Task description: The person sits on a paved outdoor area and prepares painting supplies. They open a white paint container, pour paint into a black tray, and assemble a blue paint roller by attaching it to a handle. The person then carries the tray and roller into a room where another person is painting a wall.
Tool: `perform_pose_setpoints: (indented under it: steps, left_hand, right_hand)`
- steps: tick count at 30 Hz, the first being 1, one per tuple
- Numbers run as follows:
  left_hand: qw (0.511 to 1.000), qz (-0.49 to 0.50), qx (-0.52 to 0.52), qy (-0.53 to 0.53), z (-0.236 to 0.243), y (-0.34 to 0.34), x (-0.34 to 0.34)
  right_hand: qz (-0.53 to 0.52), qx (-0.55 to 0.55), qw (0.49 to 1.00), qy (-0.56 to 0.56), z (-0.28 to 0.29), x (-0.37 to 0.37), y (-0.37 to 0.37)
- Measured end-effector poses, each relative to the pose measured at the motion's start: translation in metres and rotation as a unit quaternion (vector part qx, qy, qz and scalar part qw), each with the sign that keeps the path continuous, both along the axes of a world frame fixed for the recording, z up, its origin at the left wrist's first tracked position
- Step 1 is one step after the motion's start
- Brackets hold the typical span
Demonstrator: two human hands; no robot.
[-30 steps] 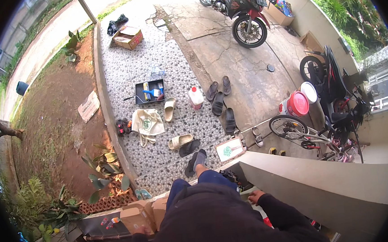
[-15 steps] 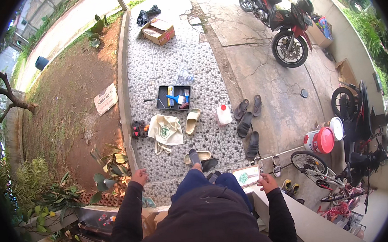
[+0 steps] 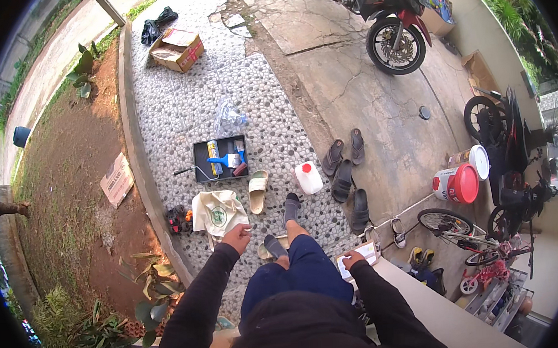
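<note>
My left hand (image 3: 237,239) hangs over the pebbled paving, fingers loosely bent and apart, seemingly holding nothing. It appears just in front of a cream cloth bag (image 3: 219,212) with a green print, which lies on the ground below. My right hand (image 3: 355,260) is above a framed picture (image 3: 365,257) at the end of a low wall, overlapping part of it; its fingers look apart, and contact is unclear. A grey-socked foot (image 3: 291,207) is stepping forward, while my other foot (image 3: 275,245) is beside a beige slipper (image 3: 264,251).
Ahead lie a black paint tray (image 3: 200,155) with a roller and brushes, a beige slipper (image 3: 258,191), and a white jug (image 3: 308,178) with a red cap. Dark sandals (image 3: 341,181), paint buckets (image 3: 459,184), a bicycle (image 3: 447,223) and a motorcycle (image 3: 399,43) stand right. An open carton (image 3: 183,54) sits farther off.
I have moved forward and the view has turned, with one foot now extended ahead. My left hand has swung forward and inward; my right hand has come across the framed picture.
</note>
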State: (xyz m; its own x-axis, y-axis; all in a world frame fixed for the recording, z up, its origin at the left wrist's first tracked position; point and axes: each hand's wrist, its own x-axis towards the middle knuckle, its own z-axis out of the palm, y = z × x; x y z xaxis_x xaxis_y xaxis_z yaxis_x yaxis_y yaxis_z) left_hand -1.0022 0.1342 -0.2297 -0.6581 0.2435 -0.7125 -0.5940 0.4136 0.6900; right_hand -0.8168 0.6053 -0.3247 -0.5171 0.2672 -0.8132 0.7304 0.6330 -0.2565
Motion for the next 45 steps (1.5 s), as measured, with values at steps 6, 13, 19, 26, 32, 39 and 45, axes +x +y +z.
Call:
perform_pose_setpoints:
  steps: [6, 13, 19, 26, 32, 39, 45]
  left_hand:
    - [0.996, -0.070, -0.021, -0.048, -0.079, 0.035, 0.024]
    - [0.992, -0.032, -0.101, -0.071, -0.193, -0.008, -0.028]
    - [0.973, -0.041, -0.221, -0.045, -0.263, -0.067, -0.133]
    - [0.939, -0.124, -0.320, -0.019, -0.357, -0.125, -0.209]
    - [0.847, -0.269, -0.442, 0.119, -0.451, -0.143, -0.295]
    - [0.843, -0.062, -0.535, -0.012, -0.548, -0.163, -0.335]
    - [0.914, -0.063, -0.397, -0.048, -0.593, -0.207, -0.349]
  right_hand:
    - [0.103, -0.010, 0.995, 0.004, -0.071, -0.201, -0.058]
    - [0.119, -0.004, 0.992, 0.039, -0.166, -0.329, -0.110]
    - [0.096, 0.134, 0.986, 0.026, -0.214, -0.368, -0.113]
    - [0.061, 0.132, 0.989, -0.004, -0.275, -0.367, -0.098]
    - [0.072, 0.158, 0.968, 0.181, -0.307, -0.334, -0.097]
    - [0.104, 0.058, 0.957, 0.263, -0.298, -0.331, -0.099]
    - [0.110, 0.069, 0.950, 0.284, -0.306, -0.319, -0.094]
